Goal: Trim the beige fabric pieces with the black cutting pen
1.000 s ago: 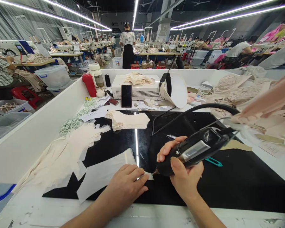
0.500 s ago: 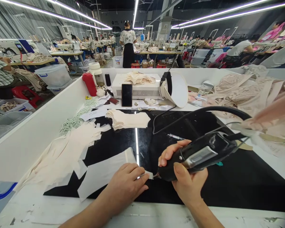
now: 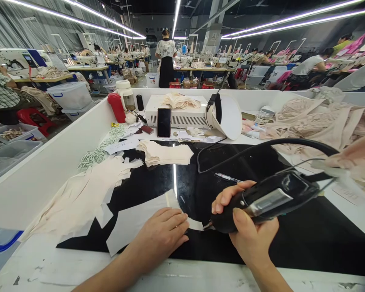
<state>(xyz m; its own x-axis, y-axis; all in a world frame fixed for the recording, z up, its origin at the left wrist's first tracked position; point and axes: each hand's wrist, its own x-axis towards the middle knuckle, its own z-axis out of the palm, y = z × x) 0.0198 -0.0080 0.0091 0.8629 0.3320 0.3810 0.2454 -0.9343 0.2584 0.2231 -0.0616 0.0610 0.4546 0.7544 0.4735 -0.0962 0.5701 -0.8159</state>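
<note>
Rows of sewing machines and seated people fill the room under strip lights, beyond a white worktop (image 3: pixel 207 269) with a black mat (image 3: pixel 316 239) on it. A white piece (image 3: pixel 134 219), cloth or paper, lies flat on the mat near the worker. The left hand (image 3: pixel 166 229) rests palm down across it, fingers straight and close together. The right hand (image 3: pixel 252 235) is wrapped around a black hand tool (image 3: pixel 273 198), whose thin tip sits at the end of a narrow white strip (image 3: pixel 196 224), touching or just beside it.

Work on this piece looks under way, with the tip at the strip's end and the piece not yet put aside. How much is finished cannot be told. A neat cream stack (image 3: pixel 167 154) at twelve o'clock from the left hand and a loose cream heap (image 3: pixel 82 190) at ten look like other pieces; which are done is unclear.

The white piece's broad part has its long axis from eight o'clock to two. The narrow strip points toward four o'clock; the left hand hides whether the two join. The tool's long axis slants, nose between eight and nine, rear between two and three.
</note>
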